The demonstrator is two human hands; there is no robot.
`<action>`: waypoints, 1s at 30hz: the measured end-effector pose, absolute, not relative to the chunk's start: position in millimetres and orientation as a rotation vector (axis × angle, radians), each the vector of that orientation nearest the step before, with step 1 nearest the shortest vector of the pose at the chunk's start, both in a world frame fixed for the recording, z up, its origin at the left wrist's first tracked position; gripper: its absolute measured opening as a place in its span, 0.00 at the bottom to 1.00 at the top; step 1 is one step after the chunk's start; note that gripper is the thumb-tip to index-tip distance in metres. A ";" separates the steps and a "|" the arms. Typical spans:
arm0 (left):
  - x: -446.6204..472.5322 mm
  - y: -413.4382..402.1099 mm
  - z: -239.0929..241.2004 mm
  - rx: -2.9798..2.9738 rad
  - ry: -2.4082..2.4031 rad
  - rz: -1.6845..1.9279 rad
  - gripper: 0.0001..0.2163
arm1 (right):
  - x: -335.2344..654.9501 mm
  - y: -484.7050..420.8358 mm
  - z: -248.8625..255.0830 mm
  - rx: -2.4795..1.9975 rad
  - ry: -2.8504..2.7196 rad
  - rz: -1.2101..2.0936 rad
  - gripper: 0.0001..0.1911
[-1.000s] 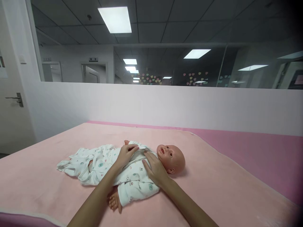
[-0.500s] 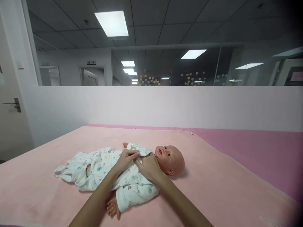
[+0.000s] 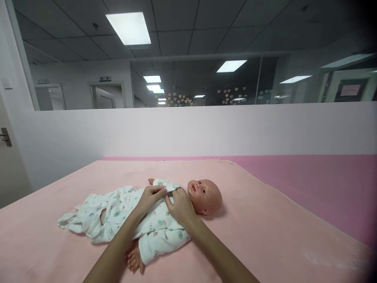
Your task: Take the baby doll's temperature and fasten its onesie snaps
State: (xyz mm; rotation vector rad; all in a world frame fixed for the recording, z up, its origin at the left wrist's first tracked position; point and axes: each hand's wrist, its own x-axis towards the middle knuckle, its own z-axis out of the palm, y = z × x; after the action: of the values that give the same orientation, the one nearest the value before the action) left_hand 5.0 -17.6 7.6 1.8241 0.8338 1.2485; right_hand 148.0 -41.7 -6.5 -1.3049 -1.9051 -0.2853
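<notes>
A baby doll [image 3: 207, 196] lies on its back, head to the right, dressed in a white patterned romper [image 3: 161, 224]. My left hand [image 3: 149, 198] pinches the front edge of the romper at the chest. Close beside it, my right hand [image 3: 180, 204] bends its fingers over the cloth just below the doll's neck. Its fingertips are partly hidden, but they appear to grip the romper's edge. One doll hand [image 3: 135, 259] shows from the near sleeve, under my left forearm. The romper's legs spread loosely to the left.
A pink blanket [image 3: 265, 236] lies under the doll, over a darker pink mat [image 3: 309, 177] at the right. Behind stands a low white wall [image 3: 206, 129] with glass above. A door with a metal handle [image 3: 6, 137] is at the far left.
The whole view has shifted, so the doll and both hands appear slightly further left. Both hands keep nearly the same place on the romper's chest.
</notes>
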 end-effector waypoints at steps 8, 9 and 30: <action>5.5 -18.8 9.2 1.705 0.881 1.297 0.15 | 151.6 -44.8 -3.4 -1.161 -1.827 -0.434 0.07; 5.4 -19.3 9.8 1.685 0.895 1.300 0.16 | 152.1 -44.6 -2.5 -1.152 -1.811 -0.430 0.07; 5.1 -26.9 14.8 1.598 0.922 1.268 0.18 | 153.7 -48.0 2.2 -1.615 -1.954 -0.476 0.20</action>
State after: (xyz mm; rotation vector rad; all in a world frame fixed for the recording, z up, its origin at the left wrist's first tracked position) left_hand 5.1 -26.9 14.8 1.5982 0.9222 1.2679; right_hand 153.7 -48.0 2.2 -1.6153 -1.9538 -0.4760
